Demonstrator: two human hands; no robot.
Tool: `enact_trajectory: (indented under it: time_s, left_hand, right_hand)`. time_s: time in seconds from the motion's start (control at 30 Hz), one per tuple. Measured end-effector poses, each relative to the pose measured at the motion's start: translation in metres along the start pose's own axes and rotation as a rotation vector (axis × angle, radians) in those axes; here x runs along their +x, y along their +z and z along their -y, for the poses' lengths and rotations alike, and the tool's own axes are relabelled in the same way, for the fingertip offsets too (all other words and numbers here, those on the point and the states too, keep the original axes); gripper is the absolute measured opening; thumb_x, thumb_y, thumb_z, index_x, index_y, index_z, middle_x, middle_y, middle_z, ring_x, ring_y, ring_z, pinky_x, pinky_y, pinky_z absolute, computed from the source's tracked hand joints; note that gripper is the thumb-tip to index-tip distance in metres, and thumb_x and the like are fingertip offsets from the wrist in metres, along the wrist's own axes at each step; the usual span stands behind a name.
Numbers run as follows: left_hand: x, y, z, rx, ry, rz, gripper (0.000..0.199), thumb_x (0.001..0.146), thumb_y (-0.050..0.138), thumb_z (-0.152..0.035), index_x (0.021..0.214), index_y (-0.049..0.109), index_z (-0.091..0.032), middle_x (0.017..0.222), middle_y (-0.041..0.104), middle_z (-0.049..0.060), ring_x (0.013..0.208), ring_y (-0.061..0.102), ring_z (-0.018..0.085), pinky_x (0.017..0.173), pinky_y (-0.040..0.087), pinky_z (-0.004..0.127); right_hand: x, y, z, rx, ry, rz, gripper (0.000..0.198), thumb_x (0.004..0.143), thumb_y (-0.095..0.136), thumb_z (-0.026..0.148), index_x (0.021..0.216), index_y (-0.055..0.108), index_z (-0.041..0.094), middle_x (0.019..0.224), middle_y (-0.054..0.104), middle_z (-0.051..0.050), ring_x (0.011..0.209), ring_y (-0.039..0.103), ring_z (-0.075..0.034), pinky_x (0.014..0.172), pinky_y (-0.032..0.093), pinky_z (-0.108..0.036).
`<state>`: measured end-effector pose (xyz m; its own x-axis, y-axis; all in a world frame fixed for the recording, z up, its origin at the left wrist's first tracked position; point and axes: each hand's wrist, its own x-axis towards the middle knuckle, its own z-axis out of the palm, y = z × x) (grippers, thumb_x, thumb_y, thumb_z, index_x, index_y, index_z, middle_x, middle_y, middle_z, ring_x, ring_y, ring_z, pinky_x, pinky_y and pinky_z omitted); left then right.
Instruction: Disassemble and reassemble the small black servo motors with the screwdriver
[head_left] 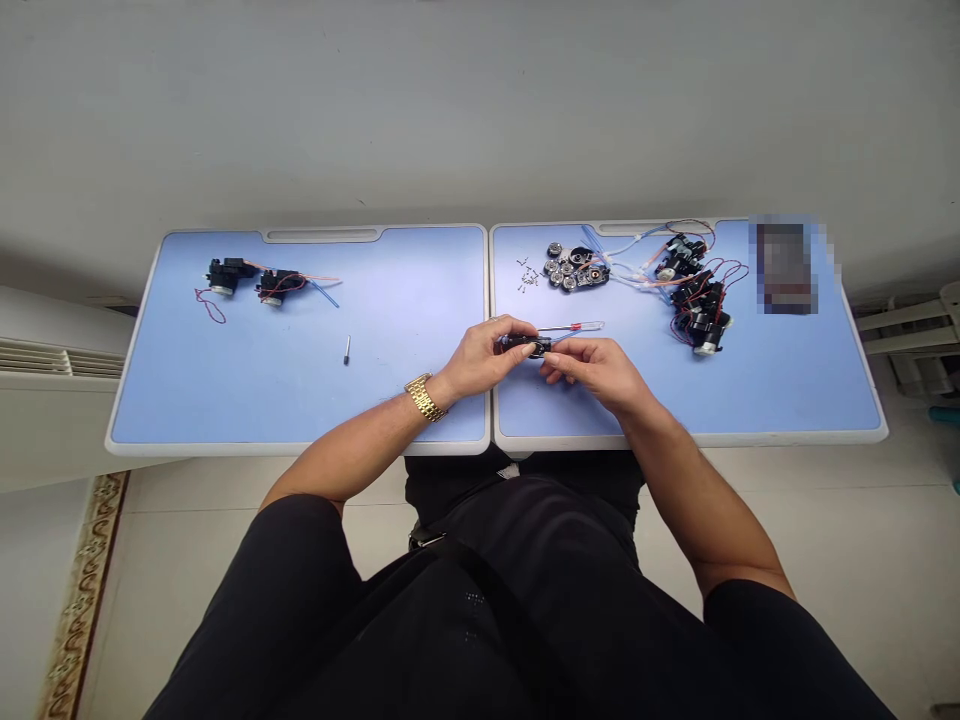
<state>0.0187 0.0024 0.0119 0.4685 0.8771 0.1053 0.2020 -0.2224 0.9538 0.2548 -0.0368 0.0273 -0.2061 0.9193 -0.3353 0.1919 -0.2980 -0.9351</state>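
Note:
Over the table's middle seam, my left hand [486, 358] is closed around a small black plastic part [538, 346], its thumb lying along the front. My right hand [600, 370] pinches the right end of that same part between thumb and fingers. Much of the part is hidden by the fingers, so its exact kind is unclear. A bit of blue tubing or wire shows beside it on the right. Just behind the hands lies a screwdriver [574, 327] with a clear and red handle.
Small screws [528, 275] lie scattered near round metal-faced parts in black housings [574, 270]. Several black wired units [697, 300] are heaped at the right, near a pixelated dark rectangle [786, 266]. Two similar units [274, 287] and a short dark-ended bit [346, 350] rest on the left.

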Motion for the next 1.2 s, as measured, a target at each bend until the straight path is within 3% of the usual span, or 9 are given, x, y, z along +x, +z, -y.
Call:
enact_trajectory:
  time_s: [0.3, 0.63, 0.87, 1.0, 1.1, 1.2]
  left_hand:
    - [-0.002, 0.002, 0.0, 0.068, 0.088, -0.028, 0.022, 0.103, 0.072, -0.037, 0.116, 0.078, -0.019, 0.112, 0.08, 0.009, 0.093, 0.07, 0.017, 0.08, 0.056, 0.032]
    - [-0.004, 0.003, 0.0, 0.137, 0.158, -0.022, 0.022, 0.105, 0.071, -0.037, 0.118, 0.077, -0.021, 0.114, 0.08, 0.01, 0.096, 0.071, 0.019, 0.085, 0.058, 0.035]
    - [-0.002, 0.002, -0.001, 0.09, 0.062, -0.021, 0.021, 0.103, 0.073, -0.035, 0.117, 0.078, -0.02, 0.113, 0.081, 0.009, 0.092, 0.07, 0.018, 0.079, 0.057, 0.032]
    - [-0.001, 0.001, -0.001, 0.055, 0.011, -0.018, 0.021, 0.1, 0.074, -0.034, 0.114, 0.08, -0.019, 0.112, 0.082, 0.009, 0.091, 0.07, 0.017, 0.078, 0.056, 0.03]
    - [-0.001, 0.001, -0.001, 0.038, -0.014, -0.008, 0.022, 0.1, 0.075, -0.035, 0.114, 0.081, -0.019, 0.112, 0.083, 0.008, 0.09, 0.071, 0.016, 0.079, 0.057, 0.031]
    - [-0.001, 0.001, -0.001, 0.026, -0.034, -0.001, 0.023, 0.1, 0.075, -0.036, 0.114, 0.081, -0.019, 0.112, 0.083, 0.008, 0.091, 0.072, 0.017, 0.079, 0.057, 0.031]
  right_hand:
    - [-0.001, 0.004, 0.006, 0.187, 0.103, -0.016, 0.062, 0.061, 0.102, 0.075, 0.084, 0.084, 0.02, 0.083, 0.085, -0.011, 0.074, 0.081, -0.023, 0.059, 0.057, -0.03]
    - [0.0, 0.003, 0.004, 0.159, 0.1, -0.006, 0.064, 0.062, 0.101, 0.076, 0.083, 0.081, 0.019, 0.083, 0.085, -0.011, 0.074, 0.081, -0.023, 0.06, 0.057, -0.029]
    - [-0.001, 0.005, 0.004, 0.021, 0.05, -0.06, 0.063, 0.068, 0.094, 0.082, 0.083, 0.08, 0.021, 0.079, 0.083, -0.009, 0.072, 0.079, -0.024, 0.06, 0.056, -0.032]
    - [-0.007, 0.002, 0.002, -0.305, -0.112, -0.232, 0.049, 0.083, 0.088, 0.072, 0.079, 0.077, 0.025, 0.071, 0.079, -0.003, 0.065, 0.073, -0.021, 0.067, 0.054, -0.036]
    - [-0.013, 0.002, 0.0, -0.541, -0.362, -0.31, 0.032, 0.099, 0.079, 0.056, 0.089, 0.078, 0.026, 0.082, 0.082, -0.004, 0.072, 0.074, -0.022, 0.073, 0.054, -0.037]
    - [-0.016, 0.004, -0.001, -0.736, -0.579, -0.287, 0.022, 0.109, 0.066, 0.041, 0.1, 0.08, 0.027, 0.098, 0.086, -0.006, 0.089, 0.078, -0.025, 0.086, 0.056, -0.039]
